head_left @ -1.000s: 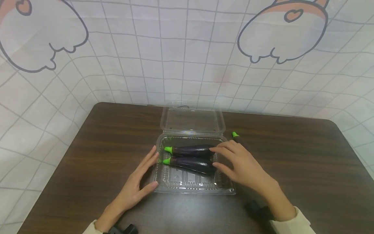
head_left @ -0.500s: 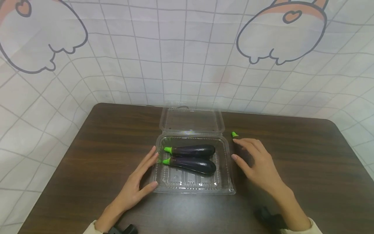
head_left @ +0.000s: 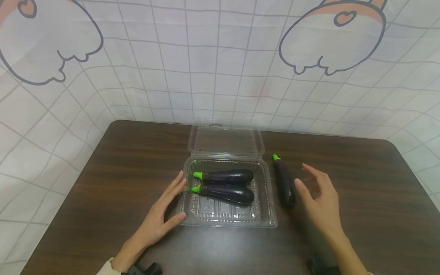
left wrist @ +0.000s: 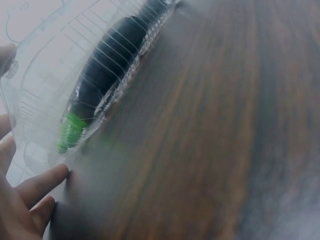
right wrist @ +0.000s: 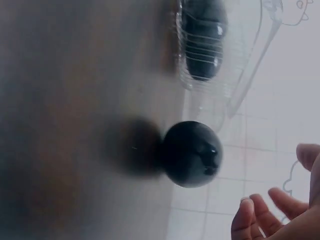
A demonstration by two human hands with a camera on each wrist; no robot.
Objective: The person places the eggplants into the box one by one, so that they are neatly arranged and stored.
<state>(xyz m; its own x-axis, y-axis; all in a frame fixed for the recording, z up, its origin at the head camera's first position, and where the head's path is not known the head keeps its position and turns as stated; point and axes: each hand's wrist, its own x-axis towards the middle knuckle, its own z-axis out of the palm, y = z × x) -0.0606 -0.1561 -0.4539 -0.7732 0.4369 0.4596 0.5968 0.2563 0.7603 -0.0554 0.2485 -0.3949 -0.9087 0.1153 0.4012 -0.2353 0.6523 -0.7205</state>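
White gridded backdrop [head_left: 237, 82] behind dark tabletop [head_left: 137, 160], left grip [head_left: 159, 218] spread against container [head_left: 228, 224], right grip [head_left: 322, 204] parted beside eggplant [head_left: 284, 185]

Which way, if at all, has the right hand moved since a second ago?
Yes: the right hand went right, from over the box to beside the loose eggplant.

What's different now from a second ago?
The right hand moved right, away from the two eggplants in the clear box; it is now right of the third eggplant, no longer covering it. The left hand at the box's edge, box and eggplants stayed put.
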